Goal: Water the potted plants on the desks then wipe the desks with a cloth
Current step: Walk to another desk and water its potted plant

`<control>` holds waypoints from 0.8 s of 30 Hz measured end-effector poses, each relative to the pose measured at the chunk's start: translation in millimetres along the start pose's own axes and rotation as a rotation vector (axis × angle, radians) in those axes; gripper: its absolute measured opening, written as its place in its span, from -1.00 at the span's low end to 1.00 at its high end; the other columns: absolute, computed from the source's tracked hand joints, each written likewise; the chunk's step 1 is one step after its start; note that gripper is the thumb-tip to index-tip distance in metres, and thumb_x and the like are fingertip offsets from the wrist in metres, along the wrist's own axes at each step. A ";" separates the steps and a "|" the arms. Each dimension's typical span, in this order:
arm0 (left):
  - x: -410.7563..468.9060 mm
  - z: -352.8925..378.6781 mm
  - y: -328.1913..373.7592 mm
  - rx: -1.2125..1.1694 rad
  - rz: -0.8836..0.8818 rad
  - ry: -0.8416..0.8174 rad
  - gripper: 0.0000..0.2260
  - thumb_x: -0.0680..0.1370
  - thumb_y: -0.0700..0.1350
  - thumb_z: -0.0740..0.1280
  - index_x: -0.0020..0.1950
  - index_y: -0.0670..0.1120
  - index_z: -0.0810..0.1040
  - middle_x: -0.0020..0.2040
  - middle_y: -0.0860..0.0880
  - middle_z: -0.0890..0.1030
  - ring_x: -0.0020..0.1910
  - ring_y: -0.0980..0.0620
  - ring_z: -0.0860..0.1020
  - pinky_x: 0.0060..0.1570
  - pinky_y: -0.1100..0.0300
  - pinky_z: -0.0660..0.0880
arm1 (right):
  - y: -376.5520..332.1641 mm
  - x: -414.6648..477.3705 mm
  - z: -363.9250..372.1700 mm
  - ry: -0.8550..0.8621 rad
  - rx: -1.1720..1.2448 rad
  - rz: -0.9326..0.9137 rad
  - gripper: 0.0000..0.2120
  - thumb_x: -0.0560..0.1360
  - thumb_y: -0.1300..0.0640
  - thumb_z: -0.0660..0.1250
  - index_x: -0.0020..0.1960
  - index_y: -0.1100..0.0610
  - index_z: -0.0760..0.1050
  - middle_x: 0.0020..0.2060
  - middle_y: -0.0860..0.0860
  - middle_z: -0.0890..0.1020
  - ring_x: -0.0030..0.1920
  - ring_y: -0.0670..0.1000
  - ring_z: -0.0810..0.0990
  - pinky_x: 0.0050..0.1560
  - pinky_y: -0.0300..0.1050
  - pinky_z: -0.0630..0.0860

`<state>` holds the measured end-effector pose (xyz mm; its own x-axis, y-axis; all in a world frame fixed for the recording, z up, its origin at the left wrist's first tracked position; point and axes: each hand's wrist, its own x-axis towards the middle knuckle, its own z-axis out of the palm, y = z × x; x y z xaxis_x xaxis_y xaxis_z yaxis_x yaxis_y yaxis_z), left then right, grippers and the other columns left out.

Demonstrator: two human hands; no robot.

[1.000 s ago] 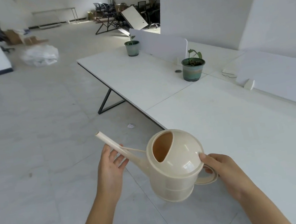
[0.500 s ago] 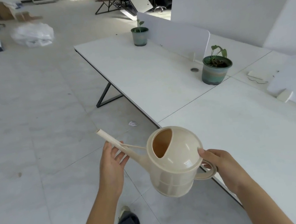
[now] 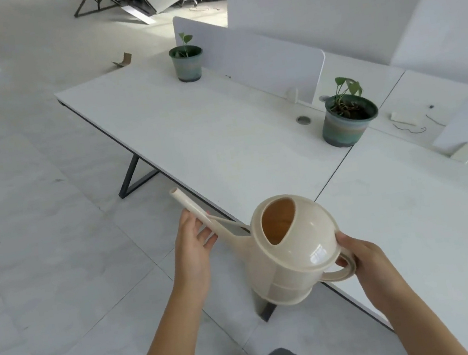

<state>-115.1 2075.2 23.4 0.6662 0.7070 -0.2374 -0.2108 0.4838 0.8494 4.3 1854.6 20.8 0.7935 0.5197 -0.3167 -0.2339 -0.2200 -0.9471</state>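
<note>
Desks [image 3: 220,136]: 2 potted plants [image 3: 187,64] [image 3: 346,124], 1 can [image 3: 296,259]

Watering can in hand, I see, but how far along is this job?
Nothing looks done yet: the watering can is near the desk edge, not over either pot. In hand: the right hand grips its handle, the left hand supports its spout. Left: watering the near plant and the far plant, then wiping the desk; no cloth shows.
</note>
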 end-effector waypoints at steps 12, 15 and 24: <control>121.7 56.7 1.9 -0.017 -0.015 -0.060 -0.81 0.61 -0.04 0.09 0.12 0.06 0.47 0.06 -0.08 0.52 0.06 -0.02 0.52 0.07 0.11 0.46 | -27.9 114.4 -17.3 0.069 0.074 -0.034 -0.65 0.26 -0.15 0.29 -0.50 0.07 0.32 -0.55 -0.13 0.38 -0.45 -0.15 0.38 -0.14 -0.11 0.29; 150.2 79.8 -0.6 -0.033 0.013 -0.094 -0.77 0.61 -0.04 0.08 0.19 0.05 0.45 0.06 -0.06 0.52 0.12 -0.03 0.49 0.17 0.08 0.42 | -37.1 136.8 -27.8 0.095 0.091 -0.038 -0.68 0.29 -0.10 0.27 -0.54 0.04 0.34 -0.56 -0.14 0.39 -0.46 -0.19 0.41 -0.15 -0.11 0.29; 200.2 166.7 -32.1 -0.035 -0.014 -0.291 -0.73 0.63 -0.09 0.01 0.20 -0.02 0.44 0.13 0.05 0.53 0.11 0.05 0.49 0.13 0.13 0.40 | -55.4 151.2 -78.6 0.330 0.197 -0.042 -0.62 0.23 -0.15 0.33 -0.26 0.19 0.46 -0.31 0.07 0.41 -0.23 -0.04 0.42 -0.07 -0.12 0.32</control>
<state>144.3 2115.3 27.2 0.8450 0.5255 -0.0994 -0.2218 0.5135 0.8289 181.5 1880.5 29.5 0.9354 0.2243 -0.2734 -0.2752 -0.0241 -0.9611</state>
